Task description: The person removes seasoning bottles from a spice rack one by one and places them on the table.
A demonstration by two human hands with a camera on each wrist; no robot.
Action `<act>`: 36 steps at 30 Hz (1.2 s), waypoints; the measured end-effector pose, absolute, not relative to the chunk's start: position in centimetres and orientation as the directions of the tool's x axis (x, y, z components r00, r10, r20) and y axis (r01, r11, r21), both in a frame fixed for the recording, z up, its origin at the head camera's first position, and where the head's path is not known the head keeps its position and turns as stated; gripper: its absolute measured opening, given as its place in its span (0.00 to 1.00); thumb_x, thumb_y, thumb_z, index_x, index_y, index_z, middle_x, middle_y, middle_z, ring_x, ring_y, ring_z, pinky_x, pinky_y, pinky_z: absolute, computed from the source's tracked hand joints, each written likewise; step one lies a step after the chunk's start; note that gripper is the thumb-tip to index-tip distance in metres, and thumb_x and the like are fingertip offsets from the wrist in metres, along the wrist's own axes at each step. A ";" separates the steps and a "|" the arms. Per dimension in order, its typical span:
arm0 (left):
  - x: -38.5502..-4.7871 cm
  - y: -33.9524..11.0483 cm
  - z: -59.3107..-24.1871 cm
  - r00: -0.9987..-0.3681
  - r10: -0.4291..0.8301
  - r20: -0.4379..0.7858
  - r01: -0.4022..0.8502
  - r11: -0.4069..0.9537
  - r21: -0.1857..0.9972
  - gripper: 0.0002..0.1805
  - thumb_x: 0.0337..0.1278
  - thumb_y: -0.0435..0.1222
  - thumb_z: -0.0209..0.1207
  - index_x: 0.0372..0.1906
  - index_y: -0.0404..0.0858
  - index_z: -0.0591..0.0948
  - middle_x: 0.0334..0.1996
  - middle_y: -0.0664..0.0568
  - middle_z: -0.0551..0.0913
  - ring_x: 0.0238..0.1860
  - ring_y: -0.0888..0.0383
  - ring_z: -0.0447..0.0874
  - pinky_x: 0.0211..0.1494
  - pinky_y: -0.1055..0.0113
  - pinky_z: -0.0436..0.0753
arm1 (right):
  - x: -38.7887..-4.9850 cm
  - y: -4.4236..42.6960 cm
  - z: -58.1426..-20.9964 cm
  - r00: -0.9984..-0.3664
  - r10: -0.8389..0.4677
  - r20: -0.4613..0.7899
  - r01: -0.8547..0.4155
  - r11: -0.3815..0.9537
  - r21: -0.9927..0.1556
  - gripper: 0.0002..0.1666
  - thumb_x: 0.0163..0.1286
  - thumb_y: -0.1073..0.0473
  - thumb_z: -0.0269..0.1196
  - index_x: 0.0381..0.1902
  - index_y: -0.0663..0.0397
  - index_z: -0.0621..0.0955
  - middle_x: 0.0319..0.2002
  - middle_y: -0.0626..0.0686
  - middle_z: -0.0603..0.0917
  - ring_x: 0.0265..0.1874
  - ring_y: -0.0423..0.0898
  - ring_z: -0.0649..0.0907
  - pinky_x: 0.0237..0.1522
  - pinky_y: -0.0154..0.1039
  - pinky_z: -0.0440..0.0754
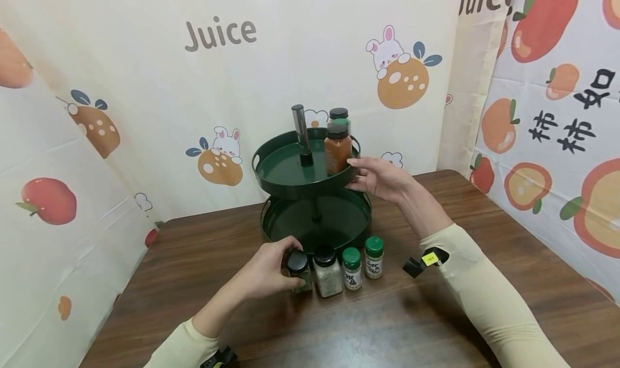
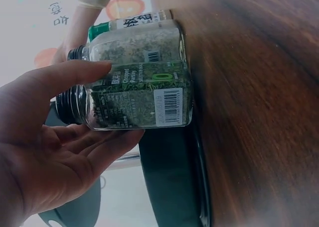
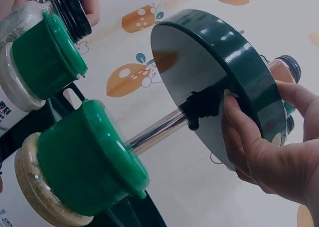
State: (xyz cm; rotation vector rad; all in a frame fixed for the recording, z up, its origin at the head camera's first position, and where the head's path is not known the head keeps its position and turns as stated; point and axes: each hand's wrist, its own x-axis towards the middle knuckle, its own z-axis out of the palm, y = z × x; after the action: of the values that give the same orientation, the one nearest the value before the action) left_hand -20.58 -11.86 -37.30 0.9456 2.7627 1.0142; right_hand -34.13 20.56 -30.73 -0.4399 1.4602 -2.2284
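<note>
My left hand (image 1: 269,268) grips a square jar of chopped parsley (image 2: 139,95) with a black lid, thumb on one side and fingers on the other. The jar stands at the left end of a row on the table, in front of a dark green two-tier round tray (image 1: 286,181). My right hand (image 1: 380,179) holds the upper tier's rim at the right, with fingers beneath it in the right wrist view. Beside the parsley are a black-lidded jar of pale seasoning (image 1: 329,276) and two green-capped shakers, a nearer one (image 1: 352,276) and a farther one (image 1: 374,263).
On the upper tier's right side stand an orange-brown spice jar (image 1: 337,151) and others behind it, partly hidden. A metal post (image 1: 301,131) rises from that tier. The wooden table (image 1: 194,260) meets printed cloth walls (image 1: 145,88) behind and at the sides.
</note>
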 end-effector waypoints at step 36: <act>-21.4 -12.1 -38.1 -0.783 0.603 0.152 0.564 0.584 0.584 0.26 0.53 0.37 0.78 0.54 0.43 0.78 0.35 0.57 0.79 0.32 0.61 0.76 0.36 0.66 0.78 | -34.3 21.1 -30.8 -0.805 -0.588 0.075 0.175 -0.357 -0.918 0.46 0.82 0.53 0.61 0.85 0.54 0.49 0.79 0.66 0.60 0.58 0.53 0.86 0.61 0.48 0.83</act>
State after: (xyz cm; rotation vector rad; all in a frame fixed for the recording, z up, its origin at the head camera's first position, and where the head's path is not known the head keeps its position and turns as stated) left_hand -21.42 -12.11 -38.13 1.0101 2.7401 0.9754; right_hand -34.27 21.15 -30.76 -0.5500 1.4084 -2.1881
